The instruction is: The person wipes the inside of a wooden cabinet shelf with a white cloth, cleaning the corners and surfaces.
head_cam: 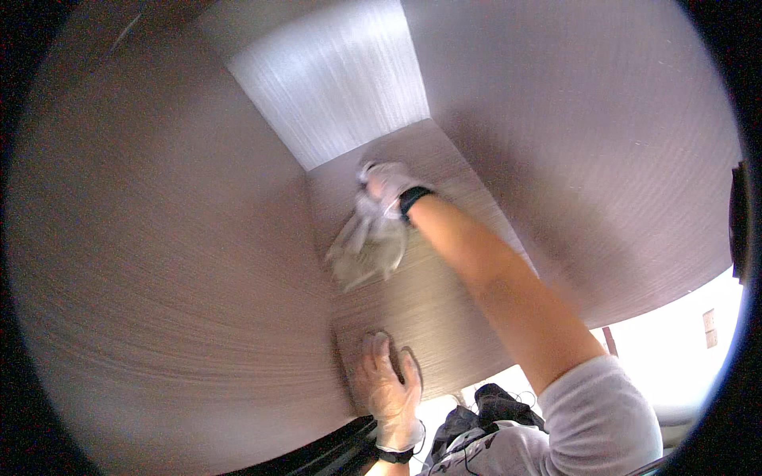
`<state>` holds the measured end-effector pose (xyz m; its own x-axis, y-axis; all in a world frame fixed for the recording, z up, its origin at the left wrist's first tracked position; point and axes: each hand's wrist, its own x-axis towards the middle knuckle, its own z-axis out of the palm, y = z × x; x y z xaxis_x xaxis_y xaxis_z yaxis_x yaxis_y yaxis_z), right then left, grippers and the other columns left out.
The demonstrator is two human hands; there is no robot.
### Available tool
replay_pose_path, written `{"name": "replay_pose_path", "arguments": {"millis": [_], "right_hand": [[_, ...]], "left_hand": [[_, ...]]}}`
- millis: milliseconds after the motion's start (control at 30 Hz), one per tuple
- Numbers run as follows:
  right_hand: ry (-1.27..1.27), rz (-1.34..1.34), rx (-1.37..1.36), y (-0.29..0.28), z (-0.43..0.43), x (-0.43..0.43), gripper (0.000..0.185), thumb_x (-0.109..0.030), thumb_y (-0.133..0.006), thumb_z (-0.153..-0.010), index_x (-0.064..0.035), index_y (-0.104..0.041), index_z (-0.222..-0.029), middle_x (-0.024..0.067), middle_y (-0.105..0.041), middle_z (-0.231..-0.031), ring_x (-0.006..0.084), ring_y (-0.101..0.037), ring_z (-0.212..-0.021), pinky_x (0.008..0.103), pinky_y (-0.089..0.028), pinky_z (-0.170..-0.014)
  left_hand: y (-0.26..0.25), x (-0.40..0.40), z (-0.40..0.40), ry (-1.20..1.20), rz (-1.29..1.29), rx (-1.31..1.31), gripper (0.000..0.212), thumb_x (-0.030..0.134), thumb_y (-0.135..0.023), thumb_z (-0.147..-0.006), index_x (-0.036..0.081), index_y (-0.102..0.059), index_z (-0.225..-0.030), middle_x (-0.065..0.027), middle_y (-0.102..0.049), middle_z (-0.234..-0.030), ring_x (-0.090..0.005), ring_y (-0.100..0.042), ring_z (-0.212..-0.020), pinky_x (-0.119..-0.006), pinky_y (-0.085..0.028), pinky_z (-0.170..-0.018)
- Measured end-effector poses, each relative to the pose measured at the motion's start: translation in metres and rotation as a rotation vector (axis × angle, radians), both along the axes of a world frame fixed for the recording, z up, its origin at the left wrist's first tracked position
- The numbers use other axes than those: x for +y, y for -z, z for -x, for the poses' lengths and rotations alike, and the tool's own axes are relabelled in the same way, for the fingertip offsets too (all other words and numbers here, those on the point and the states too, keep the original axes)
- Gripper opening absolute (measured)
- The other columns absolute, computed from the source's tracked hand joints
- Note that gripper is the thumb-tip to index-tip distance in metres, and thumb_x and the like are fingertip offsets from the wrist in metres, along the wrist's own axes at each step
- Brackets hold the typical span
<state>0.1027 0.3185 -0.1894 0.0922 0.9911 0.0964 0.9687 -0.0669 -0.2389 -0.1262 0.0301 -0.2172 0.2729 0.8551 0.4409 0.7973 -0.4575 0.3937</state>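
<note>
My right hand (388,183), in a thin whitish glove with a black band at the wrist, reaches deep into a box-like wood-grain compartment. It grips a pale, crumpled cloth (370,253), which hangs blurred over the compartment's inner panel (443,297). My left hand (388,381) wears a clear glove and also has a black wristband. Its fingers are apart, holding nothing, near the panel's front edge at the lower left. Whether the palm presses on the panel is hard to tell.
Wood-grain side walls rise on the left (178,238) and right (583,149). A brightly lit panel (339,83) stands at the far end. A black strip (315,449) runs along the front edge, and a wall socket plate (710,328) shows outside at the right.
</note>
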Motion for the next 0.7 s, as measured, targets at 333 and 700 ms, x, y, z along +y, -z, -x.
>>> {"name": "replay_pose_path", "arguments": {"millis": [333,700], "right_hand": [[0.278,0.069,-0.031,-0.019,-0.067,-0.012,0.049,-0.03,-0.071,-0.073,-0.0057,-0.062,-0.114,0.0147,-0.061,-0.118,0.0296,-0.059,-0.11,0.0385,-0.049,-0.088],[0.413,-0.048,-0.014,0.051,-0.109,0.071,0.03,-0.017,-0.05,-0.086,-0.0061,-0.064,-0.11,0.0101,-0.063,-0.112,0.0248,-0.061,-0.103,0.0362,-0.048,-0.086]], "left_hand": [[0.009,-0.001,0.0,-0.002,0.018,-0.018,0.034,0.014,-0.061,-0.081,0.0,-0.055,-0.111,-0.0196,-0.054,-0.119,-0.0372,-0.047,-0.113,-0.046,-0.036,-0.098],[0.021,-0.007,0.002,-0.053,0.0,0.046,0.031,0.009,-0.058,-0.082,0.0,-0.054,-0.111,-0.0195,-0.055,-0.117,-0.0378,-0.049,-0.11,-0.047,-0.037,-0.096]]}}
